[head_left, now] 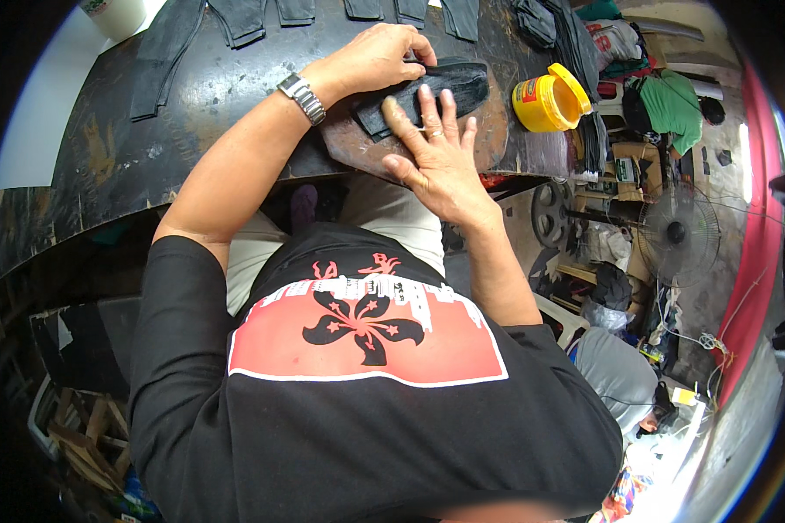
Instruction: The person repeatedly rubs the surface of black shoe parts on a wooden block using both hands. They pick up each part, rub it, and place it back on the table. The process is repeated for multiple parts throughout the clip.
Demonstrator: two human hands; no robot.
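A black folded piece, like leather or stiff cloth (464,84), lies on a worn brown board (354,146) at the table's near edge. My left hand (384,59), with a metal watch on its wrist, has its fingers curled and pinched at the far edge of this piece. Over the near side of the same piece, my right hand (436,150) lies flat with its fingers spread. A pale coating covers part of its index finger, and a ring is on another finger. Right of the board stands a yellow plastic tub (536,103) with its lid tipped up.
Several flat black pieces (161,65) lie along the far side of the dark table (105,152). More black pieces (576,44) are stacked at the right. Beyond are a standing fan (677,232), a person in green (674,109) and a person in grey (615,370).
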